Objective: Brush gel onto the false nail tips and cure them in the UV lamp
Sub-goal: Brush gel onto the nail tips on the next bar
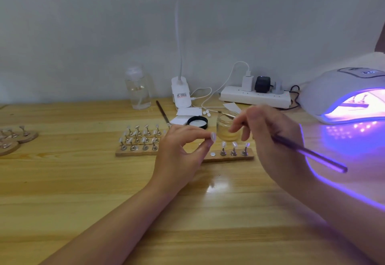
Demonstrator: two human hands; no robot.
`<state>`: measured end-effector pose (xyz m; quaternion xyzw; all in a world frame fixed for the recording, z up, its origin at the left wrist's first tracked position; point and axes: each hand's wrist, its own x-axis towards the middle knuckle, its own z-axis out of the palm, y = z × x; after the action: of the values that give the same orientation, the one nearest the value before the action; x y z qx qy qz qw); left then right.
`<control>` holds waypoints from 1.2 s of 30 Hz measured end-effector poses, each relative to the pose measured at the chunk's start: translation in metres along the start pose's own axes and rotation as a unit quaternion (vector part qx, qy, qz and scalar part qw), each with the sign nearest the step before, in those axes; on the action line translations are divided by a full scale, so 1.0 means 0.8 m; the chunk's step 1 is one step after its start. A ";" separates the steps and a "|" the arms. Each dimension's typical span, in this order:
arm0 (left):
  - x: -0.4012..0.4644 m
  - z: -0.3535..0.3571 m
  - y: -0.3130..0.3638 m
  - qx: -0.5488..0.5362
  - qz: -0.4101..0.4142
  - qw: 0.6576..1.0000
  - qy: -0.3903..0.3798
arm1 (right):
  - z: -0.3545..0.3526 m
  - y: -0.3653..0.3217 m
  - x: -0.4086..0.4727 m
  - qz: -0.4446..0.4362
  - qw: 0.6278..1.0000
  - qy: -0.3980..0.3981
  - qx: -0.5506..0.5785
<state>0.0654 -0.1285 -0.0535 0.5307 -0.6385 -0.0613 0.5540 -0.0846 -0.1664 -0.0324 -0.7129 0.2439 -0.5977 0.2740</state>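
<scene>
Above the wooden table (83, 181), the left hand (179, 152) pinches a false nail tip (213, 136) beside the gel jar (227, 127), while the right hand (270, 139) grips a brush (308, 153) near the lit UV lamp (341, 94).

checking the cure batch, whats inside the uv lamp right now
Inside the lit UV lamp, one wooden strip with two nail stands shows. The hood and frame edge hide the rest.

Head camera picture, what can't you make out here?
- Brush tip: hidden behind the right hand.
- Stand under the nail tip: hidden by the left hand.
- UV lamp: cut off by the right edge; inside washed out by glare.
- Jar contents: blurred.
</scene>
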 end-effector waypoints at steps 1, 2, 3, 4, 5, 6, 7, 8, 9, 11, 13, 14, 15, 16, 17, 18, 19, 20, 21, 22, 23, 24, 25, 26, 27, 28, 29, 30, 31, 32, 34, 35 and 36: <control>0.000 0.000 0.000 -0.002 -0.003 1.000 0.002 | 0.000 0.000 -0.005 -0.015 1.000 -0.013 -0.016; 0.000 0.000 0.000 -0.006 -0.007 1.000 0.005 | 0.000 0.001 -0.009 -0.023 0.999 -0.020 -0.021; 0.001 0.000 0.000 -0.009 -0.010 1.000 0.007 | 0.000 0.002 -0.012 -0.024 0.999 -0.025 -0.014; 0.001 -0.001 -0.001 -0.010 -0.013 1.000 0.009 | 0.000 0.003 -0.013 -0.025 0.999 -0.027 -0.006; 0.001 -0.001 -0.001 -0.010 -0.015 1.000 0.009 | -0.001 0.005 -0.015 -0.027 0.999 -0.027 -0.002; 0.001 -0.001 -0.001 -0.009 -0.017 1.000 0.008 | 0.000 0.006 -0.016 -0.032 0.999 -0.027 -0.005; 0.001 -0.001 -0.002 -0.009 -0.020 1.000 0.007 | 0.000 0.008 -0.017 -0.038 0.999 -0.027 -0.014; 0.001 -0.001 -0.003 -0.010 -0.021 1.000 0.005 | 0.001 0.009 -0.018 -0.046 0.998 -0.029 -0.027; 0.001 -0.001 -0.003 -0.010 -0.020 1.000 0.004 | 0.002 0.010 -0.018 -0.055 0.997 -0.032 -0.042; 0.000 -0.001 -0.004 -0.006 -0.015 1.000 0.001 | 0.004 0.012 -0.019 -0.074 0.994 -0.038 -0.075; 0.000 -0.002 -0.004 -0.003 -0.013 1.000 -0.002 | 0.004 0.014 -0.020 -0.093 0.990 -0.037 -0.103; 0.000 -0.001 -0.004 -0.003 -0.013 1.000 -0.003 | 0.004 0.015 -0.020 -0.100 0.988 -0.035 -0.112; 0.000 -0.001 -0.004 -0.003 -0.014 1.000 -0.002 | 0.003 0.015 -0.020 -0.105 0.987 -0.035 -0.120; 0.000 -0.001 -0.004 -0.003 -0.015 1.000 0.000 | 0.002 0.016 -0.021 -0.110 0.985 -0.035 -0.129; 0.000 -0.001 -0.004 -0.003 -0.017 1.000 0.001 | 0.002 0.016 -0.021 -0.115 0.983 -0.035 -0.137; 0.000 -0.001 -0.004 -0.003 -0.018 1.000 0.001 | 0.002 0.016 -0.022 -0.119 0.981 -0.036 -0.146; 0.000 -0.001 -0.005 -0.003 -0.018 1.000 0.002 | 0.002 0.016 -0.022 -0.120 0.980 -0.037 -0.152; 0.000 -0.001 -0.004 -0.003 -0.019 1.000 0.002 | 0.002 0.016 -0.023 -0.119 0.980 -0.038 -0.154; 0.000 -0.001 -0.004 -0.002 -0.020 1.000 0.002 | 0.002 0.016 -0.023 -0.117 0.980 -0.039 -0.154; 0.000 -0.001 -0.004 -0.002 -0.021 1.000 0.002 | 0.003 0.016 -0.023 -0.117 0.980 -0.040 -0.156; 0.000 -0.001 -0.004 -0.001 -0.022 1.000 0.003 | 0.003 0.016 -0.022 -0.117 0.980 -0.040 -0.158; 0.000 -0.001 -0.003 -0.001 -0.023 1.000 0.004 | 0.003 0.016 -0.022 -0.116 0.979 -0.041 -0.160; 0.000 -0.001 -0.003 -0.001 -0.023 1.000 0.004 | 0.003 0.016 -0.022 -0.115 0.979 -0.043 -0.160; 0.000 -0.001 -0.003 -0.001 -0.023 1.000 0.004 | 0.003 0.016 -0.023 -0.114 0.980 -0.044 -0.159; 0.000 -0.001 -0.003 0.000 -0.023 1.000 0.002 | 0.003 0.016 -0.023 -0.112 0.980 -0.044 -0.156; 0.000 -0.001 -0.003 0.001 -0.024 1.000 -0.001 | 0.003 0.016 -0.023 -0.110 0.981 -0.044 -0.154; 0.000 -0.001 -0.003 0.000 -0.023 1.000 -0.003 | 0.003 0.016 -0.024 -0.107 0.982 -0.043 -0.151; -0.001 -0.002 -0.003 -0.002 -0.023 1.000 -0.004 | 0.002 0.015 -0.024 -0.105 0.983 -0.042 -0.146; 0.000 -0.002 -0.003 -0.004 -0.024 1.000 -0.005 | 0.002 0.015 -0.024 -0.105 0.984 -0.041 -0.137; 0.000 -0.002 -0.003 -0.004 -0.025 1.000 -0.006 | 0.002 0.015 -0.025 -0.103 0.986 -0.039 -0.123; 0.000 -0.002 -0.003 0.002 -0.027 1.000 -0.007 | 0.002 0.014 -0.026 -0.103 0.989 -0.032 -0.100; 0.000 -0.002 -0.003 0.004 -0.028 1.000 -0.008 | 0.002 0.014 -0.026 -0.106 0.990 -0.029 -0.092; 0.000 -0.002 -0.003 0.005 -0.028 1.000 -0.009 | 0.002 0.014 -0.026 -0.110 0.989 -0.026 -0.091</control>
<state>0.0683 -0.1285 -0.0545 0.5508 -0.6283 -0.0784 0.5437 -0.0868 -0.1606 -0.0552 -0.7724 0.2096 -0.5813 0.1468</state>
